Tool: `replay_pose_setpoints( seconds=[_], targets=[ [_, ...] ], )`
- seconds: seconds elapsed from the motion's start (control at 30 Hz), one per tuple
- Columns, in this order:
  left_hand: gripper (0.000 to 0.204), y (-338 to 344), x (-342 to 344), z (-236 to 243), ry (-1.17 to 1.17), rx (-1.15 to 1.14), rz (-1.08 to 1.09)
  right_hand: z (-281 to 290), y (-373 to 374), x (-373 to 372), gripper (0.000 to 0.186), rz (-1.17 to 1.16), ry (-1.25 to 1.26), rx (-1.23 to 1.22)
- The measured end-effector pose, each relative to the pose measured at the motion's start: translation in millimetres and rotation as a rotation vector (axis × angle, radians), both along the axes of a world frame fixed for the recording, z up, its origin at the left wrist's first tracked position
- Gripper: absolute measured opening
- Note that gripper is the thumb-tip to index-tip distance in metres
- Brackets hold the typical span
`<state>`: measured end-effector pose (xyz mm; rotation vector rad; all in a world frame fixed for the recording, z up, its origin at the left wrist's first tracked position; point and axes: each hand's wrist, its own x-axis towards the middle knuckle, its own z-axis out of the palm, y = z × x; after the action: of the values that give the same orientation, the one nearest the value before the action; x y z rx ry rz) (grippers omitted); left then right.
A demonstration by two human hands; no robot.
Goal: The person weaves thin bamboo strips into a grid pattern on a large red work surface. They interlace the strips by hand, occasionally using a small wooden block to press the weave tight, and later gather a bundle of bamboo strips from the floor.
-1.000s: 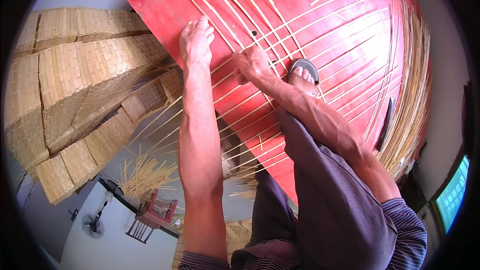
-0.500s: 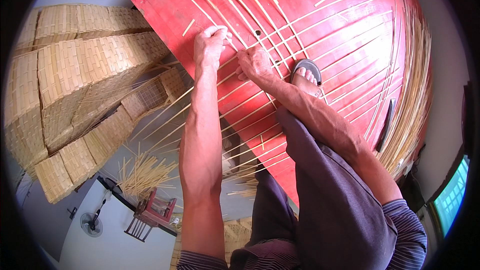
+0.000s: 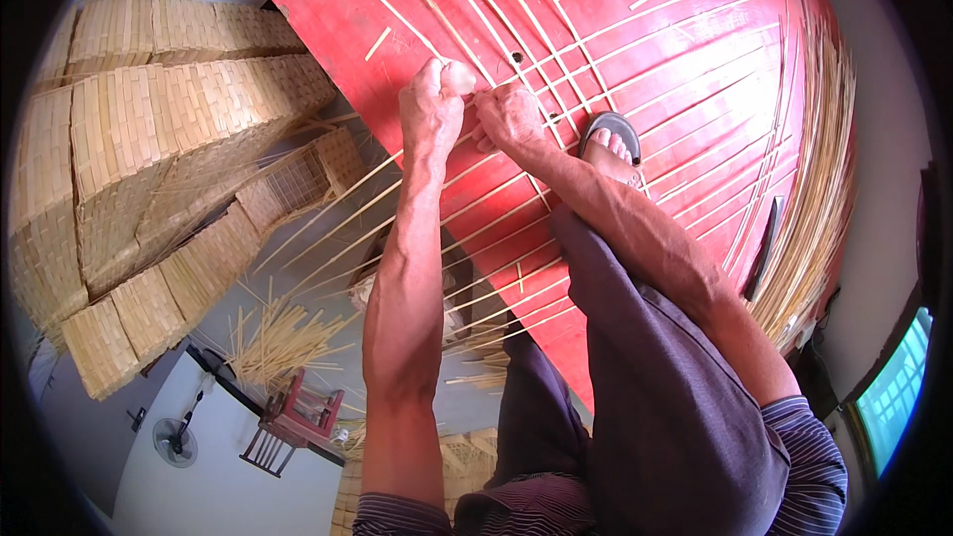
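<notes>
Above a red board, my left hand (image 3: 434, 104) is closed in a fist, with a pale bamboo strip (image 3: 382, 5) running up and away from it. My right hand (image 3: 509, 115) is curled over the crossing strips just to its right, fingers bent on a strip whose end they hide. Several long strips cross others in an open lattice (image 3: 568, 79) beyond the right hand. A sandalled foot (image 3: 610, 144) rests on the strips at the right of the lattice.
The red board (image 3: 695, 69) spreads beneath everything. A thick bundle of strips (image 3: 819, 189) lies along its right edge. Woven bamboo panels (image 3: 189, 129) stand at left. Cut strips (image 3: 283, 347) are heaped on the floor near a small red wooden stool (image 3: 298, 417).
My left hand has shifted slightly right, nearer my right hand, and its fist has turned. My right hand stays almost in place over the strips.
</notes>
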<state>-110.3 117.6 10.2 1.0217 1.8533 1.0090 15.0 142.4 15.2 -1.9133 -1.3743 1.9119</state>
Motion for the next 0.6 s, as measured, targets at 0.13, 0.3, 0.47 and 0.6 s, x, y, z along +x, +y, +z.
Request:
replay_pose_setpoints(
  seconds=[0.13, 0.3, 0.47, 0.6],
  targets=[
    [0.03, -4.5, 4.6, 3.9, -0.04, -0.007, -0.006, -7.5, 2.4, 3.6, 0.039, 0.092, 0.009, 0.009],
    [0.038, -5.9, -23.0, -1.4, 0.105, 0.041, 0.107, 18.0, 27.4, 19.0, 0.032, 0.162, 0.059, -0.047],
    [0.032, -37.8, -35.4, -1.5, 0.263, -0.02, 0.291, 13.7, 61.1, 29.0, 0.025, 0.636, -0.063, 0.335],
    [0.034, -85.1, -38.4, -7.2, 0.507, -0.079, 0.249, -6.9, 59.1, 23.3, 0.024, 0.805, -0.122, 0.512]
  ],
)
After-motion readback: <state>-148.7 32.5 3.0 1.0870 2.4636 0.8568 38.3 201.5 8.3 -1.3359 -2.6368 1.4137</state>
